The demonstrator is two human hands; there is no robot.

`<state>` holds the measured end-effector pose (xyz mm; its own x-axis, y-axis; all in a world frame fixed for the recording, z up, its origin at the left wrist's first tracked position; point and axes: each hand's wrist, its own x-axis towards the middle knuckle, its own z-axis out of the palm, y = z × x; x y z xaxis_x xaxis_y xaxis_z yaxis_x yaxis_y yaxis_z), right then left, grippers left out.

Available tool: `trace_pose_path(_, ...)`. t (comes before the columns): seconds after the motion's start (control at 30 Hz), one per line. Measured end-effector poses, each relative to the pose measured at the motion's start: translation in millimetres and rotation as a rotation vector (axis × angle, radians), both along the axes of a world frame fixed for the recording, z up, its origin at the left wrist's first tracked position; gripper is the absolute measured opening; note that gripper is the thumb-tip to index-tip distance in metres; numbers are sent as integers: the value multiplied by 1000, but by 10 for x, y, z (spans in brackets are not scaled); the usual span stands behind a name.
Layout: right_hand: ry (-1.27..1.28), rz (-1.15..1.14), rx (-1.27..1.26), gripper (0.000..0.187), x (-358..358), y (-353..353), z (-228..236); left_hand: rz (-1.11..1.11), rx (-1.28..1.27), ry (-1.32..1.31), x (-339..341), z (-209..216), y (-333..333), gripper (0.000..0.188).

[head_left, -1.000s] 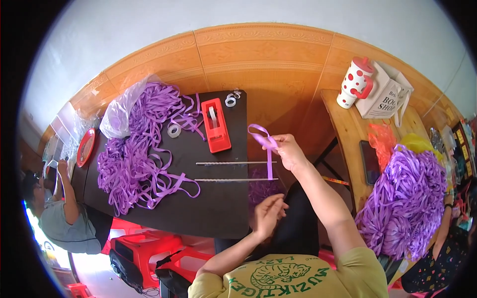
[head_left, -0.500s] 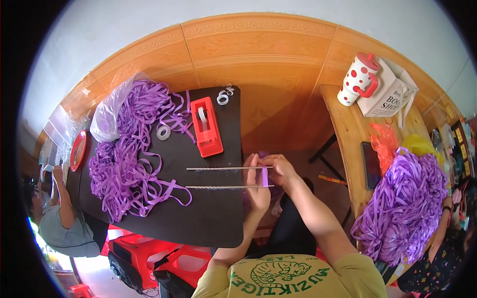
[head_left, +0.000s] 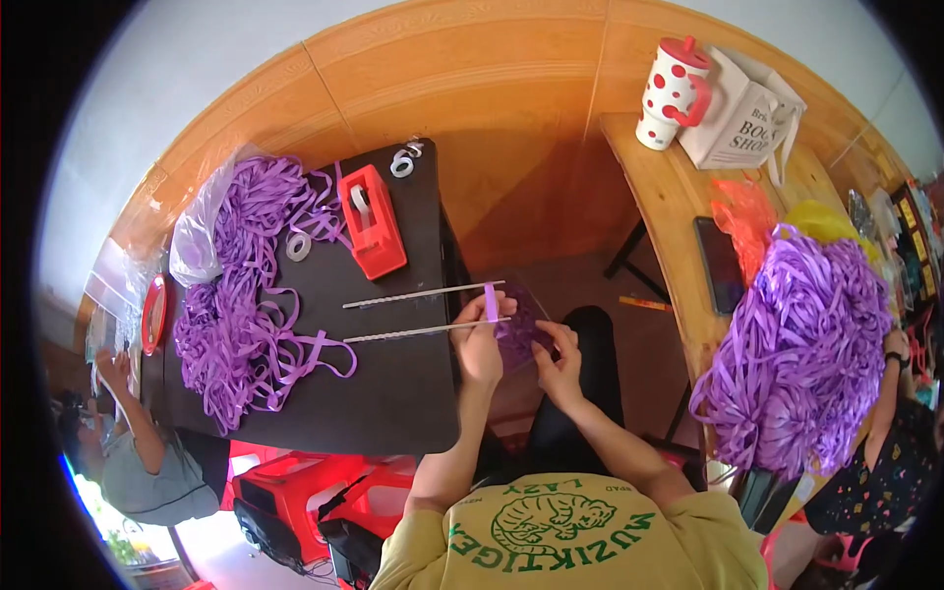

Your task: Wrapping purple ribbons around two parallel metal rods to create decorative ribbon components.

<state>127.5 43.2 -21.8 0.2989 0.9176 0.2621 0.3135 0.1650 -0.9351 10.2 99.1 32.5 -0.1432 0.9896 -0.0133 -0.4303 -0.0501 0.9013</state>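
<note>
Two thin metal rods (head_left: 418, 296) jut side by side past the black table's right edge. A short loop of purple ribbon (head_left: 491, 301) bridges them near their free ends. My left hand (head_left: 480, 346) is around the lower rod, its fingers curled behind the ribbon and closed on it. Lower and to the right, my right hand (head_left: 560, 370) has thumb and fingers apart, with nothing visible between them. It is beside a see-through container (head_left: 521, 313) with purple bits in it, over my lap; my left hand partly hides this container.
On the black table (head_left: 393, 403) lie a purple ribbon heap (head_left: 231, 344), a red tape dispenser (head_left: 374, 226) and tape rolls (head_left: 298, 247). The wooden table (head_left: 629, 147) at right bears a dotted tumbler (head_left: 674, 96), a paper bag (head_left: 736, 118), a phone (head_left: 719, 264) and another ribbon heap (head_left: 801, 354). Other people sit at both sides.
My right hand has left the ribbon on the rods and moved down toward the container. My left hand stays at the rods. The whole view has shifted.
</note>
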Motion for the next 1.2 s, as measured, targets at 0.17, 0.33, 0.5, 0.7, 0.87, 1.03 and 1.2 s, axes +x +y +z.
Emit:
trace_pose_path(0.17,-187,104,182,33,-95,7,179,-49,73,-116,-19,-24,-56,20)
trace_pose_path(0.33,-307,80,191,35,-205,28,183,-60,-12,-152,-28,-26,-70,20)
trace_pose_path(0.5,-307,210,26,35,-170,37,-340,-74,8,-147,-13,-33,-63,20)
trace_pose_path(0.7,398,561,-197,18,-231,-502,-483,-8,-4,-115,-21,-93,-85,17)
trace_pose_path(0.87,756,649,-506,16,-149,-693,-132,-40,-74,-26,-80,-56,-353,16)
trace_pose_path(1.03,578,649,-367,23,-169,-735,-17,-145,-272,275,-182,-89,-807,18)
trace_pose_path(1.2,132,542,-89,30,-95,-725,173,-129,-226,255,-225,-70,-895,17)
